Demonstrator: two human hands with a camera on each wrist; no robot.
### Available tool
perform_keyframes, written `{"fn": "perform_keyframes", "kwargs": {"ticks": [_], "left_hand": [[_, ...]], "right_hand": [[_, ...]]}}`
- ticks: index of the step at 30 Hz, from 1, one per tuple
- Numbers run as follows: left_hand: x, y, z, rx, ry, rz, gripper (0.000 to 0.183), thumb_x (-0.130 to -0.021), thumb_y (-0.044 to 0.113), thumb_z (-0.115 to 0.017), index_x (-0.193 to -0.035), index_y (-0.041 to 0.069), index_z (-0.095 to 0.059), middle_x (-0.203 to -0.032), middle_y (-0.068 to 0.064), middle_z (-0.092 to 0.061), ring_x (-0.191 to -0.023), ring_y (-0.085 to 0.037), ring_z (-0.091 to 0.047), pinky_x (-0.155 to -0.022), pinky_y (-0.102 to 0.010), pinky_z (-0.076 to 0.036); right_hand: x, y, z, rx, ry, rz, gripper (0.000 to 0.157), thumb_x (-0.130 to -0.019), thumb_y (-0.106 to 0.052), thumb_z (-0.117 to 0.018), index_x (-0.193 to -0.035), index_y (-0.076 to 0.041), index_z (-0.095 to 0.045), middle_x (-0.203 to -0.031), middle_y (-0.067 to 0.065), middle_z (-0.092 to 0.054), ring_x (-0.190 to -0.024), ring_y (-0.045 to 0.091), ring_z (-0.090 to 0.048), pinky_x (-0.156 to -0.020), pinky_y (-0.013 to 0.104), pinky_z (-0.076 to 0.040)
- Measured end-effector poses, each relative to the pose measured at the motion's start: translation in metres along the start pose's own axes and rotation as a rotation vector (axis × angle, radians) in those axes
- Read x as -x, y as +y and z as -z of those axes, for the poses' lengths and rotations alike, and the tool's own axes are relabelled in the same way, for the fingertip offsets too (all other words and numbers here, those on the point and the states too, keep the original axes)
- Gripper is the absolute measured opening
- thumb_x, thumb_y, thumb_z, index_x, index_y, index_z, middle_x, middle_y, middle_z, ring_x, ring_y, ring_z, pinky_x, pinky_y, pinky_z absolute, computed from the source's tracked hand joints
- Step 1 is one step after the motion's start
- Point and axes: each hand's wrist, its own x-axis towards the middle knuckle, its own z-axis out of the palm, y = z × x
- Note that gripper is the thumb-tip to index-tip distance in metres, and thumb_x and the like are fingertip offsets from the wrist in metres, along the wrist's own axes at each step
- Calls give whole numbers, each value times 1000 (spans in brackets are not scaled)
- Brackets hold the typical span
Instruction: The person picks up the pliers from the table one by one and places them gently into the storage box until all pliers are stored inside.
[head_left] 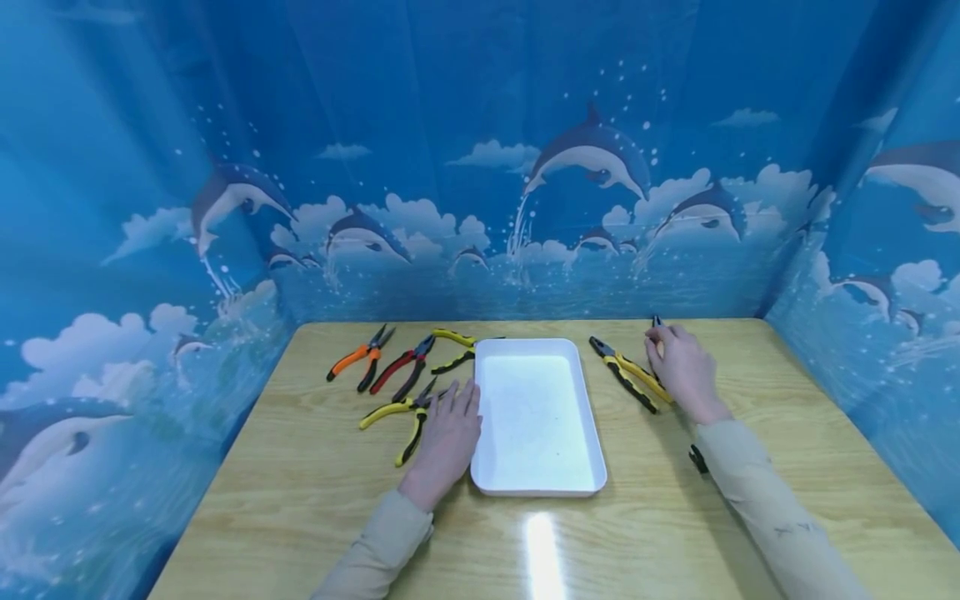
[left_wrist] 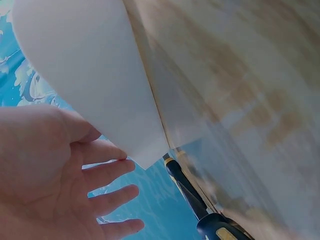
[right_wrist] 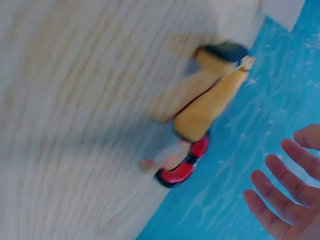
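My left hand (head_left: pixel 450 429) lies along the left wall of a white tray (head_left: pixel 536 417), fingers fairly straight. The left wrist view puts its fingertips right at the tray's edge. Beside that hand are yellow-and-black long-nose pliers (head_left: pixel 390 410), partly covered by it. Over the table's back right, my right hand (head_left: pixel 684 375) hovers by a tool whose dark tip (head_left: pixel 657 320) pokes out beyond the fingers. In the right wrist view its fingers (right_wrist: pixel 280 200) are spread, apart from the yellow-handled pliers (right_wrist: pixel 200 110) and a red-and-black handle (right_wrist: pixel 182 170). Yellow-and-black pliers (head_left: pixel 628 372) lie left of this hand.
Orange-handled pliers (head_left: pixel 363 360), red-and-black pliers (head_left: pixel 405 367) and another yellow-and-black pair (head_left: pixel 453 350) lie left of the tray, the last partly behind it. A small black object (head_left: pixel 697 458) shows beside the right sleeve. A blue dolphin-print curtain (head_left: pixel 480 167) surrounds the wooden table (head_left: pixel 300 517).
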Motion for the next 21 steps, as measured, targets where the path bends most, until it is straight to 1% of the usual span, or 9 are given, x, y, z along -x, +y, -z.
{"fn": "perform_keyframes", "kwargs": {"ticks": [4, 8, 12, 16, 17, 19, 21], "left_hand": [[-1, 0, 2, -19, -45, 10, 53, -106, 28, -54, -151, 2, -44, -158, -14, -42, -145, -38, -38, -116, -60, -34], [-2, 0, 3, -16, -81, 24, 53, -107, 29, -53, -152, 3, -43, -159, -13, -40, -147, -37, -35, -117, -59, -32], [-2, 1, 4, -9, -105, 32, 53, -107, 29, -51, -153, 4, -41, -160, -12, -38, -148, -37, -33, -118, -59, -30], [-2, 1, 4, -20, -113, 28, 54, -107, 30, -51, -153, 4, -41, -160, -12, -38, -148, -37, -33, -118, -59, -30], [-2, 0, 4, -26, -115, 25, 54, -107, 31, -51, -153, 4, -41, -160, -12, -38, -148, -37, -33, -118, -59, -30], [-2, 0, 4, -33, -116, 21, 55, -107, 31, -51, -154, 4, -41, -161, -12, -37, -148, -37, -33, -118, -59, -30], [-3, 0, 4, -38, -117, 18, 55, -107, 32, -50, -154, 5, -40, -161, -12, -37, -149, -37, -32, -118, -59, -30]], "right_hand": [[-5, 11, -7, 32, -54, -51, 16, -97, -13, -66, -107, -1, -69, -100, 26, -64, -75, 41, -62, -43, 45, -43], [-9, 22, -15, 56, -132, -92, 22, -98, -14, -65, -113, 2, -67, -104, 29, -61, -82, 45, -61, -48, 50, -48], [-12, 29, -21, 74, -227, -143, 34, -99, -19, -65, -123, 4, -61, -109, 34, -56, -91, 51, -58, -55, 57, -52], [-15, 34, -25, 82, -318, -183, 49, -99, -23, -66, -133, 9, -54, -115, 40, -51, -99, 56, -54, -67, 64, -53], [-15, 36, -26, 85, -336, -186, 51, -98, -24, -66, -132, 12, -53, -116, 42, -50, -99, 57, -54, -70, 65, -53], [-17, 37, -26, 92, -363, -188, 53, -98, -24, -67, -127, 18, -53, -113, 43, -50, -97, 57, -55, -72, 64, -54], [-19, 38, -26, 106, -383, -175, 50, -97, -24, -68, -113, 23, -56, -107, 43, -52, -92, 55, -57, -72, 62, -53]]}}
